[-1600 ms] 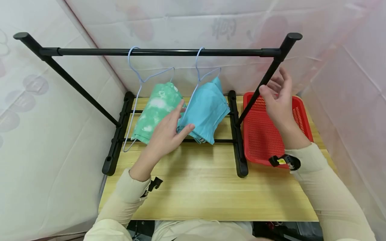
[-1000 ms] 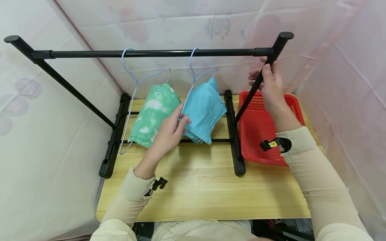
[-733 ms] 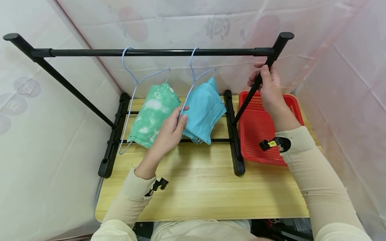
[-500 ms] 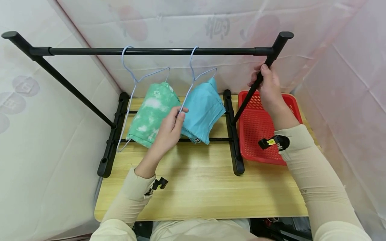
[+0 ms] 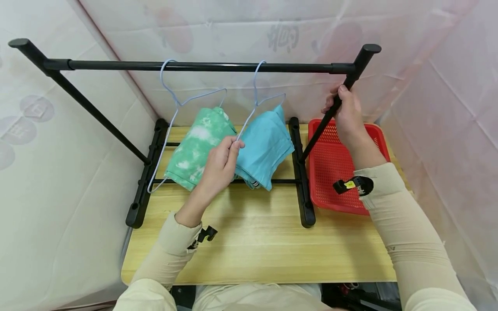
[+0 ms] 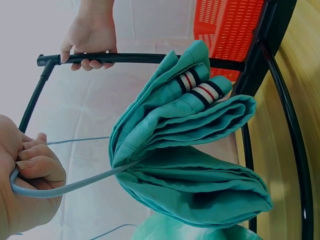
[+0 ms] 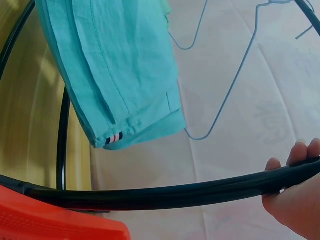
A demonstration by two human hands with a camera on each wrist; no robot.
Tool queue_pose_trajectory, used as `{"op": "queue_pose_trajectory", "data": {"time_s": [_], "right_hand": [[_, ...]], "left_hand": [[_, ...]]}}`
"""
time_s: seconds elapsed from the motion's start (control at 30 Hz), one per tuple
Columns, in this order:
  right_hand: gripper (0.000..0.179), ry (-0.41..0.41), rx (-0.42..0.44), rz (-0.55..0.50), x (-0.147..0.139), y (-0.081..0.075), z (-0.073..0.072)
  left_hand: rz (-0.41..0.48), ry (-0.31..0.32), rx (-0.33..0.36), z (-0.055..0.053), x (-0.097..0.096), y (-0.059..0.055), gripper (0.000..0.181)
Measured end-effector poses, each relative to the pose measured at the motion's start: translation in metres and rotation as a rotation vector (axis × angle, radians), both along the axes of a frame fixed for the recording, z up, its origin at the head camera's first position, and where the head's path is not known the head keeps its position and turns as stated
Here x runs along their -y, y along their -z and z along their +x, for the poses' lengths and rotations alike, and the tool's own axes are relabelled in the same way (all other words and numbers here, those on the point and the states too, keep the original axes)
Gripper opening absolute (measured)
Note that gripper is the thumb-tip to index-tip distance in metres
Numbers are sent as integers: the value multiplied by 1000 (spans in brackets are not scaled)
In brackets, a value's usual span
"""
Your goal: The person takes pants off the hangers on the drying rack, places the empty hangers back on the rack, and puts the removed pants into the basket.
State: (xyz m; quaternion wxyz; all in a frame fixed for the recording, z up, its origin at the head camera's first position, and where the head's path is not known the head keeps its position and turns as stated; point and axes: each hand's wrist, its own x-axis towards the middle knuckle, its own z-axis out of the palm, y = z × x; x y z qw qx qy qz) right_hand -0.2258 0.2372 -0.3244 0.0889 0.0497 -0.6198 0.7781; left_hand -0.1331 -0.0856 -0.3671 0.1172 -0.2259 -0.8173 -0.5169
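Observation:
My left hand [image 5: 218,168] grips the near corner of a light-blue wire hanger [image 5: 255,88], whose hook sits over the black top bar [image 5: 214,66]. A folded blue garment [image 5: 264,147] hangs over this hanger; striped trim shows on its folded edges [image 6: 205,92] in the left wrist view. To its left, a green-and-white tie-dyed cloth [image 5: 200,147] hangs on a second blue hanger [image 5: 167,129]. My right hand [image 5: 348,116] holds the sloping right post [image 5: 319,136] of the rack, thumb on the near side and fingertips [image 7: 298,151] beyond it.
A red perforated basket [image 5: 334,181] stands right of the rack on the wooden table [image 5: 253,250]. The rack's black feet [image 5: 307,207] and crossbars rest on the tabletop. Pale printed curtains [image 5: 284,95] enclose the left, back and right sides.
Both hands were open near the rack at first. The right has since taken hold of the post, the left the hanger's corner. The blue garment's hanger hook has shifted slightly right along the bar.

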Motion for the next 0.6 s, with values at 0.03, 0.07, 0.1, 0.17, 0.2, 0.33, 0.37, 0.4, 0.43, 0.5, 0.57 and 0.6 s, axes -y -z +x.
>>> {"op": "queue_pose_trajectory", "data": {"time_s": [0.03,0.07,0.1,0.17,0.2,0.33,0.37,0.4,0.43,0.5,0.57,0.6], "right_hand": [[21,6,1,3,0,0,0],[20,10,1,2,-1,0,0],[20,14,1,0,-1,0,0],[19,22,0,1,-2,0,-1],[18,22,5,-6,-2,0,-1],[16,25,15,-11,-3,0,-1],[15,25,17,-13,-3,0,-1],[15,25,16,-15,-3,1,-1],[15,29,16,-12,-4,1,-1],[15,28,19,-14,-4,1,-2],[15,25,26,-13,-4,0,-2],[15,23,32,-9,-4,0,-2]], "left_hand": [[-6,3,-4,0,-1,-1,31],[-10,4,-4,-1,-1,-2,31],[-8,7,-3,0,-1,-3,31],[-2,12,2,0,-2,-6,32],[2,15,4,0,-2,-8,33],[23,25,0,3,-3,-13,32],[25,27,-3,4,-3,-15,32],[27,32,-10,5,-3,-16,32],[32,37,-15,6,-3,-18,32],[43,45,-28,8,-3,-22,33],[57,47,-41,11,-2,-26,33],[65,46,-48,12,-2,-28,33]]}}
